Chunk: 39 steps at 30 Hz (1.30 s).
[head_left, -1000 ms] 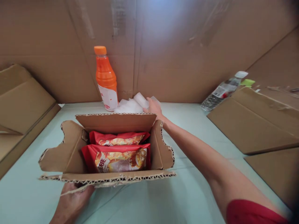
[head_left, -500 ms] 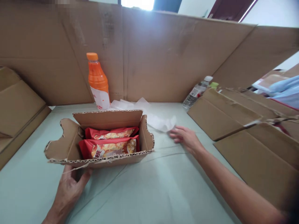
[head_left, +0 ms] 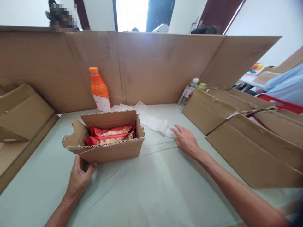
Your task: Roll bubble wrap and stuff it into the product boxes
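Observation:
A small open-topped cardboard box (head_left: 111, 153) with torn, jagged edges holds two red snack packets (head_left: 111, 135). My left hand (head_left: 80, 175) grips the box's lower front-left corner, thumb against the front; its other fingertips are partly hidden by the box. To the right, my right hand (head_left: 186, 138) has its fingers apart, beside the near end of a strip of thin, whitish translucent plastic (head_left: 153, 123). The fingertips are at or just above that end; whether they touch it I cannot tell. The strip lies flat, running back behind the box.
An orange drink bottle (head_left: 99, 90) stands behind the box. A clear water bottle (head_left: 188, 94) and a green-capped one (head_left: 202, 85) stand by cardboard boxes (head_left: 248, 151) on the right. Another cardboard box (head_left: 26, 116) is at the left. A tall cardboard panel (head_left: 163, 69) closes off the back.
The view has tilted up, showing more of the room. My right hand's fingers have spread and lifted at the plastic's end. My left hand stays at the box corner.

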Each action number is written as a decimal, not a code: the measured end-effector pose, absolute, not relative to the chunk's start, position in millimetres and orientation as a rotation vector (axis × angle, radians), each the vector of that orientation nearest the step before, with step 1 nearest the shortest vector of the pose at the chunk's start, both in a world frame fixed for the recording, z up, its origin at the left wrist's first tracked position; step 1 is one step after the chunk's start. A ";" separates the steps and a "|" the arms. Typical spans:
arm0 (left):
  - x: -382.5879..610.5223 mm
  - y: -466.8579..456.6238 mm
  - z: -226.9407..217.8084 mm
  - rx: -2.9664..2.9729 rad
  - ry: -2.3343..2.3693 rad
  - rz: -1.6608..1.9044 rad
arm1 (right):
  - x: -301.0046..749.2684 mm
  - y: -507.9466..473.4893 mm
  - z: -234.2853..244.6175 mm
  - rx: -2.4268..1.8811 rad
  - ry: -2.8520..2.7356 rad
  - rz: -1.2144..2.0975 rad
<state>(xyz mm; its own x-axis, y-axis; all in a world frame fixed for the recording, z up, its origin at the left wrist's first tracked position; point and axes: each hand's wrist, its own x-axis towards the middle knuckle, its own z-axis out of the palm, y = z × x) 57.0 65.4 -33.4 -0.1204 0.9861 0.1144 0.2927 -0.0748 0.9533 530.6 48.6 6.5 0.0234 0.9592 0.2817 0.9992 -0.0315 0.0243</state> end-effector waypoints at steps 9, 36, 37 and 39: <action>53.2 64.4 -38.1 1.493 1.487 1.239 | 492.5 33.2 9.2 -2.004 -2.119 -0.109; 221.2 -22.8 -7.5 2.665 0.821 0.590 | 467.6 85.7 1.7 -1.645 -1.842 0.270; 229.4 -15.8 -10.5 2.671 0.823 0.527 | 471.3 87.1 5.7 -1.629 -1.815 0.283; 239.5 -5.6 -14.1 2.677 0.843 0.445 | 477.6 88.0 13.3 -1.596 -1.771 0.321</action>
<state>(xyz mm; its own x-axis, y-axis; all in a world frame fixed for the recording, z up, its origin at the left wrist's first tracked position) 239.5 -5.6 -14.1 0.7801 0.5926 0.2008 0.5002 -0.7834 0.3688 477.6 88.0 13.3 0.0254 0.9401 0.3400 0.7612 0.2023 -0.6162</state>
